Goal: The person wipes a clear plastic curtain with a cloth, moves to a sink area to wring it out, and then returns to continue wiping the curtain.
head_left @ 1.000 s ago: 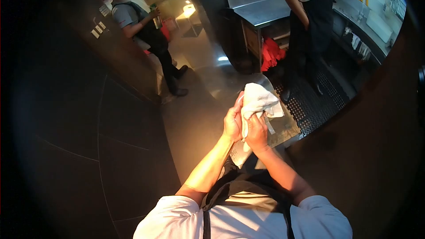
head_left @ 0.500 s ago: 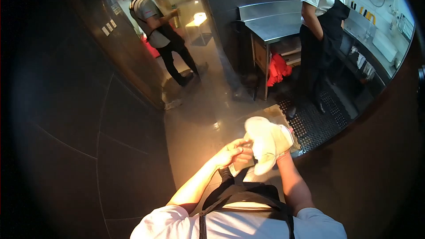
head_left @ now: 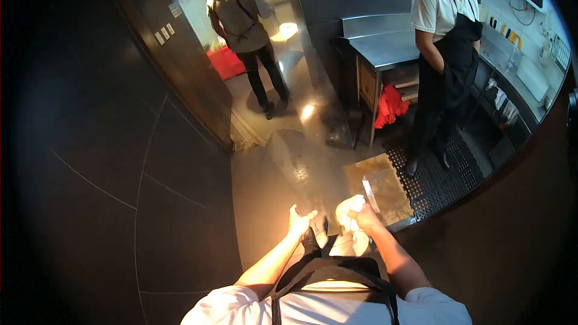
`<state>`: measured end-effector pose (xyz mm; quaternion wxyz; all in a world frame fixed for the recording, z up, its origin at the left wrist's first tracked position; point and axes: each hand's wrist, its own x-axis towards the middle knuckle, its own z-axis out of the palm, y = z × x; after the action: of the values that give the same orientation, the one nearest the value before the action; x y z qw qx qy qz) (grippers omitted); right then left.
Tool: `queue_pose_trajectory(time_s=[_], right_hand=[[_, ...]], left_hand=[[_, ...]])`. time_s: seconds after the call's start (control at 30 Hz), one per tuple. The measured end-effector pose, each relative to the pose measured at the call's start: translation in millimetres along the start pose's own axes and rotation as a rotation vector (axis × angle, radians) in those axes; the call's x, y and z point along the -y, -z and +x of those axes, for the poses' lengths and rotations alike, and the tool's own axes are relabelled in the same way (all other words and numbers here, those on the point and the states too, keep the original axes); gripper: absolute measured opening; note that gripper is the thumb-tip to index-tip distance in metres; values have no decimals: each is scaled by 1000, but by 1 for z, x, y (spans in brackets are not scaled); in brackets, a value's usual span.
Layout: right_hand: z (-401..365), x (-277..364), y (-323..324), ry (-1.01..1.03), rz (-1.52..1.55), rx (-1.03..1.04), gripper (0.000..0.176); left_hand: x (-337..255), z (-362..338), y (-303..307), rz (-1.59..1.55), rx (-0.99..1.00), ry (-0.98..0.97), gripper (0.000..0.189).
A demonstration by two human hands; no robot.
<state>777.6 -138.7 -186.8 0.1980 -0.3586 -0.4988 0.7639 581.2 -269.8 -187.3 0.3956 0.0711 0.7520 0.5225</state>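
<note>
My right hand (head_left: 366,219) is closed around a white mitt (head_left: 348,208), low in front of my apron. Part of the mitt sticks out ahead of the fingers, and a pale part hangs below the hand. To the left, my left hand (head_left: 298,222) is apart from the mitt, thumb and fingers spread with nothing between them. Under the hands are my dark trousers and shoes on the tiled floor.
A person (head_left: 241,30) stands in the doorway, back turned. Another person in a black apron (head_left: 453,60) stands on a black rubber mat (head_left: 442,171) beside a steel table (head_left: 385,48). A flat cardboard piece (head_left: 391,183) lies ahead right. A dark wall (head_left: 174,162) runs left.
Both hands have moved lower and apart. The mitt, which hid my right hand, is now bunched in its bare grip. My left hand has left the mitt. The doorway person has turned away.
</note>
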Motion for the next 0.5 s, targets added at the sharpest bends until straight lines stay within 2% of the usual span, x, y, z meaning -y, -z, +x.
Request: queue_pose_trajectory(time_s=[0.1, 0.17, 0.2, 0.3, 0.33, 0.43, 0.5], right_hand=[[4, -8, -10, 188, -417, -115, 31], [4, -9, -22, 316, -602, -159, 36], [0, 4, -30, 202, -643, -125, 38], [-1, 1, -52, 258, -979, -194, 37], [-14, 23, -62, 161, -972, -175, 35], [-24, 34, -62, 196, -1034, -142, 32], [-34, 51, -67, 290, -1056, -117, 29]], left_hand=[[5, 23, -20, 40, 57, -271, 117], [-47, 0, -40, 56, 189, -33, 123], [-60, -4, -48, 12, 265, 44, 126], [-75, -7, -67, -204, 503, 201, 135], [-77, -8, -68, -218, 517, 199, 134], [-79, -14, -66, -264, 552, 192, 130], [-61, -4, -69, -156, 526, 80, 119]])
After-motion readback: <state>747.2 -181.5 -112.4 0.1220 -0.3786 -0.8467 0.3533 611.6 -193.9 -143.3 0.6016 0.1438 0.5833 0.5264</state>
